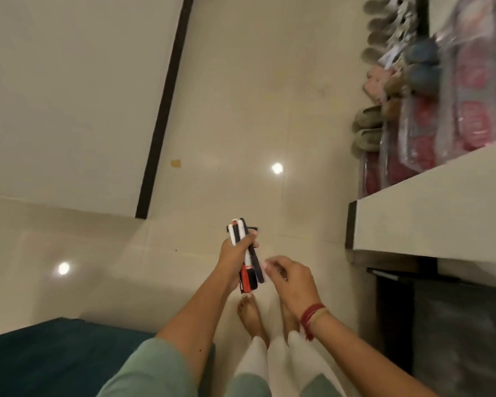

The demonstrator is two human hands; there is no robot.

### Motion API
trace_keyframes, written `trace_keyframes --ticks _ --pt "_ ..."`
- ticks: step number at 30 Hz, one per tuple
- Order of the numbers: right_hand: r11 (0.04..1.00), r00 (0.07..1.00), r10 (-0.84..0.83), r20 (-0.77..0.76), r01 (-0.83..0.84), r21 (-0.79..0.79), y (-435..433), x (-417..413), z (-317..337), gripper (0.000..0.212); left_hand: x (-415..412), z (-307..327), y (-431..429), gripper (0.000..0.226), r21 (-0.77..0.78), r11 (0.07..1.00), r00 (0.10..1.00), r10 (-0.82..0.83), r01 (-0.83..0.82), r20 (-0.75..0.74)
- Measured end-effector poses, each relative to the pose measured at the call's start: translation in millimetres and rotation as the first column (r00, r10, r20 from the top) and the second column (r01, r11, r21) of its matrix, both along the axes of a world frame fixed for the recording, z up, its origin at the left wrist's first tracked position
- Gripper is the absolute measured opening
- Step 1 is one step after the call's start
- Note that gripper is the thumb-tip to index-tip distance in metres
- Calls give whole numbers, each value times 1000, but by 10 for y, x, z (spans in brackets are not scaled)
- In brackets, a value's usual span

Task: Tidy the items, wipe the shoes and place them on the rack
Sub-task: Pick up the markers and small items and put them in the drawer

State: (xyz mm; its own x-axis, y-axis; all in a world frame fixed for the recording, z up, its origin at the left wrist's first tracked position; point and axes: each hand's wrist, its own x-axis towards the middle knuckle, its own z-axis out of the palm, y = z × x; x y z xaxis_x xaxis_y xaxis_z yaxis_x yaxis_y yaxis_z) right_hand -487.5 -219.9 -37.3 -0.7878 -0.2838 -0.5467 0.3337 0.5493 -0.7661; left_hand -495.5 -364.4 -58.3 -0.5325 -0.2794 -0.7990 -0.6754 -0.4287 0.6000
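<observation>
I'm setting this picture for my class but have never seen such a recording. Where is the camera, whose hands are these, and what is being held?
There is no machine here. A person wears one wide-angle camera on the head, so you look down along their arms to the beige tiled floor and their bare feet. The left hand grips a bundle of markers, red, black and white. The right hand, with a red thread at the wrist, is right beside the bundle; blur hides whether it touches. At right, shoes stand in rows beside clear packets with pink contents, above a white ledge. A teal surface lies lower left.
</observation>
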Motion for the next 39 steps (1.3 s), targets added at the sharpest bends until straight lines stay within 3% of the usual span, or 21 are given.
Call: trace_keyframes --ticks 3,7,11,15,20,23,25,26,27,29,31,35,39 --pt "975 979 -202 22 203 -89 258 7 681 8 -17 671 27 7 -60 998 1000 -5 5 -8" --pt "971 971 -238 -8 238 -37 757 268 1232 11 164 1247 74 7 63 998 998 2 2 -55" --pt "931 934 -358 3 356 83 1114 628 1423 8 516 1547 62 8 114 983 989 -142 146 -40" --pt "873 880 -466 85 443 204 1383 1181 1381 9 866 1575 -106 15 136 944 946 -314 301 79" --pt "651 633 -756 170 695 306 1479 2260 1335 6 1109 1614 -170 14 182 854 847 -514 488 138" --pt "508 484 -861 159 837 203 1433 2756 1435 11 1146 1710 44 13 190 775 770 -627 603 118" --pt "463 450 -886 112 874 149 1387 2806 1416 13 1073 1724 99 18 182 765 762 -639 618 103" --pt "304 299 -952 68 948 92 1471 3314 1573 13 1272 1859 461 22 190 695 696 -715 694 71" --pt "217 214 -976 48 974 61 1527 3586 1630 13 1421 1982 661 25 195 651 655 -754 733 56" --pt "198 198 -980 27 980 26 1527 3650 1556 14 1394 1935 720 27 182 644 651 -759 743 26" --pt "59 59 -998 34 998 -19 1620 4103 1561 14 1647 2035 995 28 182 559 564 -825 809 24" --pt "-121 -120 -992 27 991 -58 1749 5014 1631 15 2257 2141 1581 20 122 387 388 -922 914 21" --pt "-216 -213 -976 44 974 -72 1830 6084 1564 23 3105 2099 2083 21 107 240 237 -971 965 37"
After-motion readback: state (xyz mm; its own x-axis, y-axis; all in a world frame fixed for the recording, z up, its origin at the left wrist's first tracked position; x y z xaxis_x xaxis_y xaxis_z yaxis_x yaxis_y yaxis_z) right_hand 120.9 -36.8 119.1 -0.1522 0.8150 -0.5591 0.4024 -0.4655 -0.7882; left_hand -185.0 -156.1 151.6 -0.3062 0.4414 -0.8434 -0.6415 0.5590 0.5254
